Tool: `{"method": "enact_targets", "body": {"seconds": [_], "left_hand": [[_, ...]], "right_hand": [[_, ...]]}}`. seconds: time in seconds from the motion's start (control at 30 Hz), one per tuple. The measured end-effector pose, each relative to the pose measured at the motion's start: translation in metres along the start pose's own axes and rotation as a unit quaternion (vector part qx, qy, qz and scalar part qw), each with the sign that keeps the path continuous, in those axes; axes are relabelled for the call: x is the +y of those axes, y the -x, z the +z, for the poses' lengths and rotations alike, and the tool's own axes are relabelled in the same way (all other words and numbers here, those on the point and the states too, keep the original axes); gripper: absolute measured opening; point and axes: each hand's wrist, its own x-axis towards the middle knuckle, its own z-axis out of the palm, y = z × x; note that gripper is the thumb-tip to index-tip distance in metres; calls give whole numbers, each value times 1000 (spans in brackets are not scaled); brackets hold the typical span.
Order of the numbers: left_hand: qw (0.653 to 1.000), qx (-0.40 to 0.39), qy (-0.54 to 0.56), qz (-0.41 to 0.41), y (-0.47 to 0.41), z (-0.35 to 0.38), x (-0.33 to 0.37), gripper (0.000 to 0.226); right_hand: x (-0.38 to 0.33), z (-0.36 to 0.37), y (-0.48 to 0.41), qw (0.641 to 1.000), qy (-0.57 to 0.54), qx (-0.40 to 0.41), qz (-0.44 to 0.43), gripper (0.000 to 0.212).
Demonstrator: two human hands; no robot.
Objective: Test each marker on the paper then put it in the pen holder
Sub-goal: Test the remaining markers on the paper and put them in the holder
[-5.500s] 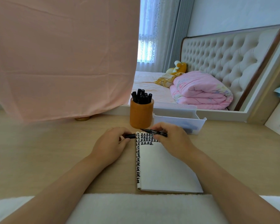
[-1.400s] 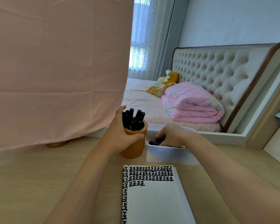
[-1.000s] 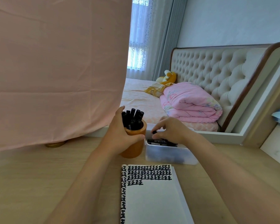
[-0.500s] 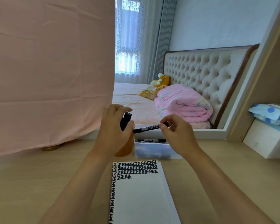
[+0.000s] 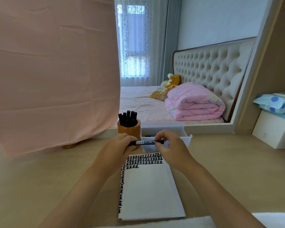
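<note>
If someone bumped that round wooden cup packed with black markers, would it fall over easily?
Probably not easily: the round orange-brown wooden pen holder looks squat, standing upright on the pale wooden desk. Still, the black markers stick up above its rim, so a hard knock might tip it.

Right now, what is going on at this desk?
A person holds a marker level near the top edge of the notebook: the left hand grips one end, the right hand pinches the other. Black test marks fill the page top. The holder behind holds several markers; another marker lies in the tray.
</note>
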Motion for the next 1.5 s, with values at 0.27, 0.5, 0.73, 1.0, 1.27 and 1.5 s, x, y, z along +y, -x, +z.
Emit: {"method": "enact_targets", "body": {"seconds": [0.27, 0.5, 0.73, 1.0, 1.27, 1.5], "left_hand": [[999, -25, -18, -24, 32, 4, 4, 29], [999, -41, -8, -24, 39, 5, -4, 19], [993, -97, 44, -54, 31, 5, -5, 18], [988, -103, 91, -70, 31, 4, -12, 19], [986, -123, 77, -85, 34, 3, -10, 23], [975, -106, 65, -182, 50, -5, -50, 17]], "right_hand": [[-26, 18, 16, 955, 200, -170, -136, 29], [-20, 25, 21, 942, 243, -163, -162, 33], [-9, 26, 16, 914, 291, -68, -273, 18], [-18, 27, 20, 937, 262, -91, -214, 22], [-12, 28, 18, 937, 266, -114, -194, 23], [-1, 10, 12, 947, 261, -82, -169, 26]]}}
